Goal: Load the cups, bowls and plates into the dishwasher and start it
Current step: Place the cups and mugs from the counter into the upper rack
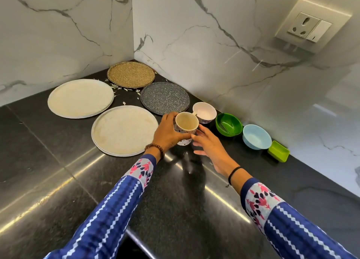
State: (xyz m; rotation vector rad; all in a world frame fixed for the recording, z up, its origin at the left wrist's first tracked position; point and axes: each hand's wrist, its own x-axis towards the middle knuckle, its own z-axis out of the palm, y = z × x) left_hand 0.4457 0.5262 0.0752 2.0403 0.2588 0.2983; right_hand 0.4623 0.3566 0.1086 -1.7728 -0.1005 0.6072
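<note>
I see the left hand (pixel 167 134) gripping the cup (pixel 186 123), right hand (pixel 208 145) open beside it; a careless lift could clip the other cup (pixel 205 111).

Head cam looks down, close over corner worktop (pixel 58 181).

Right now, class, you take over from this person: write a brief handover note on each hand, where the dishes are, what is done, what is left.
Left hand grips the beige cup. Right hand is open, fingertips at that cup's side.
On the counter along the right wall: second cup, green bowl, blue bowl, small green dish.
To their left: far white plate, near white plate, grey speckled plate, woven plate.
Done: one cup in hand. Left: load everything, start the dishwasher, which is not in view.
</note>
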